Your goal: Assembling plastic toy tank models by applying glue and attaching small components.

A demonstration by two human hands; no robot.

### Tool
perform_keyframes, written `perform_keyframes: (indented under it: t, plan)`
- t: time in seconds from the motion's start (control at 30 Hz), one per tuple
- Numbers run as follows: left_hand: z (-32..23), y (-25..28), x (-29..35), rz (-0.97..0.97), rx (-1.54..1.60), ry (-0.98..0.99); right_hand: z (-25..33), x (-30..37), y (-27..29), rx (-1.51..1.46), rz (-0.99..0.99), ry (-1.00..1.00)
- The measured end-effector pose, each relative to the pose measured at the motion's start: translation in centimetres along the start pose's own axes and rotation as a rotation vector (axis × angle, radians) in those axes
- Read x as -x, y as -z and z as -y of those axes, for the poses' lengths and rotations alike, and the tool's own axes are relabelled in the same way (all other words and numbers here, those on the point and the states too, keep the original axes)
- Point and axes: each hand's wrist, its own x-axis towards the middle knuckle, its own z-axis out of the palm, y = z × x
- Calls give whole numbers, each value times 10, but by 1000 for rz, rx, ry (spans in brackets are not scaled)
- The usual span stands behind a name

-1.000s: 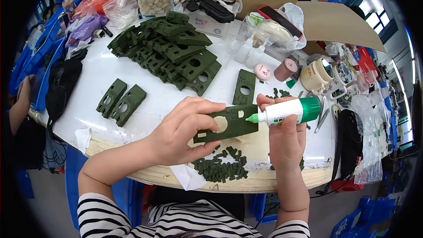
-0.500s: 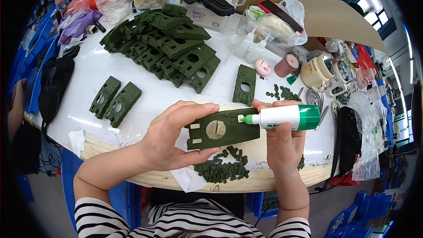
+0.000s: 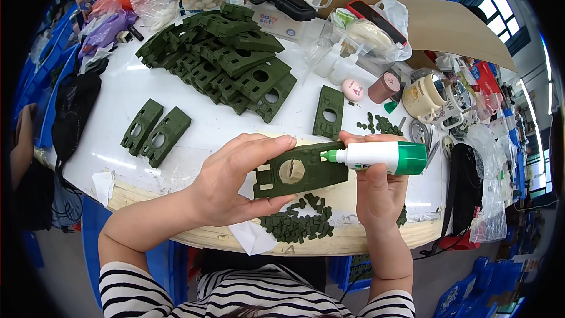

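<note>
My left hand [image 3: 232, 179] grips a dark green model tank hull [image 3: 312, 179] by its left end, thumb on the upper edge and fingers under the lower one. The hull has a round hole and small rectangular openings. In my right hand [image 3: 379, 191] lies a white glue bottle [image 3: 376, 156] with a green base, held sideways. Its green nozzle points left and meets the hull's top near a small rectangular opening. Below the hull, a heap of small dark green blocks [image 3: 300, 224] rests on the table. Another hull [image 3: 328, 126] lies just beyond my right hand.
Stacked hulls [image 3: 235, 62] fill the back of the white table [image 3: 106, 129]; two more hulls [image 3: 159, 135] lie at left. Tiny green parts [image 3: 385, 126], a beige mug [image 3: 421, 94] and scissors [image 3: 432, 141] are at right. White paper [image 3: 253, 238] overlaps the front edge.
The held hull has tilted slightly and shifted a little to the right. The nozzle stays at nearly the same spot on it, and both grips are unchanged.
</note>
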Motion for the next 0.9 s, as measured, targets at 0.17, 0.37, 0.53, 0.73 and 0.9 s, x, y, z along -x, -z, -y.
perform_keyframes:
  t: [0.17, 0.37, 0.53, 0.73, 0.9]
  plan:
    - [0, -1, 1, -5, 2, -3, 0, -1, 0, 3, 5, 8]
    - [-1, 0, 1, -3, 1, -2, 1, 0, 0, 12, -2, 13]
    - [-1, 0, 1, 0, 1, -1, 1, -1, -1, 26, -1, 23]
    - [-1, -1, 1, -5, 9, -4, 1, 0, 0, 41, -2, 17]
    - [0, 4, -1, 75, -57, -38, 0, 0, -2, 27, -6, 29]
